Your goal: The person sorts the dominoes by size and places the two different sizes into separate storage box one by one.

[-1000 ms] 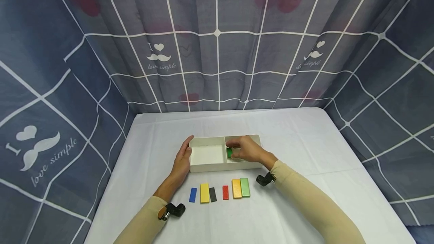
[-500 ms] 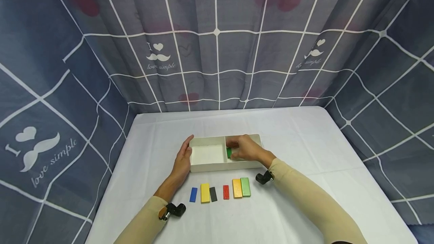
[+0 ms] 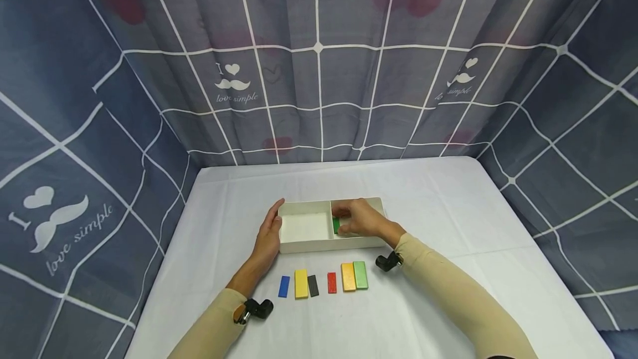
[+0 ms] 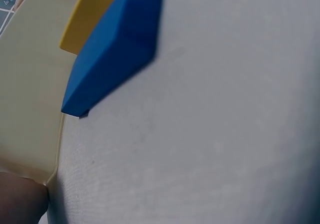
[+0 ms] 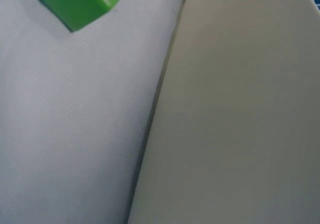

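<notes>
In the head view, a cream two-compartment box [image 3: 319, 247] stands on the white table. My left hand [image 3: 267, 237] rests along its left end, fingers extended, and a fingertip [image 4: 22, 199] touches the box's corner in the left wrist view. My right hand [image 3: 365, 219] reaches into the right compartment and pinches a dark green block [image 3: 336, 225] close to the divider. Most of that block is hidden by the hand. The box's left compartment shows a bare floor. Neither the right hand nor its block appears in the right wrist view.
In front of the box lies a row of blocks: blue [image 3: 283, 287], yellow [image 3: 301, 284], black [image 3: 313, 286], red [image 3: 331, 283], orange [image 3: 348, 277] and light green [image 3: 360, 275]. The last two lie side by side. A checked curtain [image 3: 344, 82] surrounds the table.
The green block has shifted very slightly left under the right hand's fingers. Both hands, the box and the row of blocks stay practically where they were.
</notes>
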`<move>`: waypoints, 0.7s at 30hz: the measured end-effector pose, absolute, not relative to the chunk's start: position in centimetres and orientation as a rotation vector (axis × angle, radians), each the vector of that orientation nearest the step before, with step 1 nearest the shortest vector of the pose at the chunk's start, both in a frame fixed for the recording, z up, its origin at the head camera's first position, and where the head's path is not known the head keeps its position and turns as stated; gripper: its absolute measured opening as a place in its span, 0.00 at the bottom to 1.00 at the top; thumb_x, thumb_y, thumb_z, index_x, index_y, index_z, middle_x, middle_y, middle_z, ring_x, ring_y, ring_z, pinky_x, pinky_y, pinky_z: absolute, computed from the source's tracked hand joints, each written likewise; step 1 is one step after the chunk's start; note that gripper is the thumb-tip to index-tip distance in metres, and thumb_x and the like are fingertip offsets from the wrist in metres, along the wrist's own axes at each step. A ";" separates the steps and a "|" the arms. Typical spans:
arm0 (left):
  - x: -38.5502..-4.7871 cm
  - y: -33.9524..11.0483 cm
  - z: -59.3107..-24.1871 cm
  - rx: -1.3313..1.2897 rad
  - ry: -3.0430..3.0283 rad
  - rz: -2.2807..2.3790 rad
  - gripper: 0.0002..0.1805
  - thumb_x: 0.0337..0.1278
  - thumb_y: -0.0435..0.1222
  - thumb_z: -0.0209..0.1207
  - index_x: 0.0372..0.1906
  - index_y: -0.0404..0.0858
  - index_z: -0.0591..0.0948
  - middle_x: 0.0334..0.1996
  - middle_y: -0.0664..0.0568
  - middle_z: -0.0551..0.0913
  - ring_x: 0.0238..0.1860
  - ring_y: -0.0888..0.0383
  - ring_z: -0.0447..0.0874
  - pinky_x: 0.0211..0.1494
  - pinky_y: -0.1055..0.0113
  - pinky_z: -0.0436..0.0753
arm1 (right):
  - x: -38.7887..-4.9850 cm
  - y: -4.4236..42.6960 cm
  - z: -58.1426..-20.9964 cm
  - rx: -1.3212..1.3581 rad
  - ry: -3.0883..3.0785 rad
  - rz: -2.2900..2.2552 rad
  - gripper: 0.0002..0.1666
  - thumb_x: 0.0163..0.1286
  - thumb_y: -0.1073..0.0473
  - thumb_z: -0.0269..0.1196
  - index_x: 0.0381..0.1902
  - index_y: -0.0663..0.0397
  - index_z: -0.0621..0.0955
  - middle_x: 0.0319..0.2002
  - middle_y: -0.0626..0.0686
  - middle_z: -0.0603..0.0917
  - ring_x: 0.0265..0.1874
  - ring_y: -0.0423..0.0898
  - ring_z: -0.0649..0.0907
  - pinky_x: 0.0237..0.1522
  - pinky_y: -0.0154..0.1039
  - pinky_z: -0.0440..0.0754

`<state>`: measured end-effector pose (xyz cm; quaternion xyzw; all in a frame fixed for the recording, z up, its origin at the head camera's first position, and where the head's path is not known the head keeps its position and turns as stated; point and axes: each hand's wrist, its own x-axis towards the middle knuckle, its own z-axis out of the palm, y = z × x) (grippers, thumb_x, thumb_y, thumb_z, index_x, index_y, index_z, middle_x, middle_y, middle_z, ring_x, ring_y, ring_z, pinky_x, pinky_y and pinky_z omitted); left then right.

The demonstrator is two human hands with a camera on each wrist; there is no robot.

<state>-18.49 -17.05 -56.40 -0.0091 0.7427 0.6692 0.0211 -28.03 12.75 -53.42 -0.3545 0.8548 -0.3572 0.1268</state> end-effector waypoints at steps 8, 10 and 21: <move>-18.5 -17.0 -56.5 -0.030 2.302 2.070 0.28 0.94 0.43 0.34 0.88 0.60 0.58 0.90 0.49 0.54 0.91 0.44 0.47 0.91 0.38 0.48 | -27.7 13.0 -52.8 -1.035 2.533 -1.009 0.31 0.61 0.64 0.82 0.62 0.62 0.87 0.58 0.57 0.92 0.59 0.52 0.91 0.65 0.44 0.89; -18.5 -17.0 -56.5 -0.030 2.305 2.068 0.28 0.94 0.43 0.34 0.88 0.60 0.58 0.90 0.49 0.53 0.91 0.43 0.47 0.91 0.38 0.48 | -27.6 13.1 -52.6 -1.033 2.552 -0.997 0.31 0.62 0.63 0.82 0.63 0.62 0.87 0.59 0.57 0.92 0.59 0.53 0.91 0.65 0.45 0.89; -18.3 -16.9 -56.2 -0.029 2.311 2.070 0.29 0.94 0.42 0.34 0.89 0.59 0.58 0.90 0.51 0.52 0.91 0.44 0.45 0.92 0.40 0.47 | -26.4 14.3 -50.8 -1.039 2.590 -1.047 0.31 0.68 0.58 0.78 0.67 0.62 0.86 0.62 0.57 0.91 0.60 0.56 0.91 0.64 0.49 0.89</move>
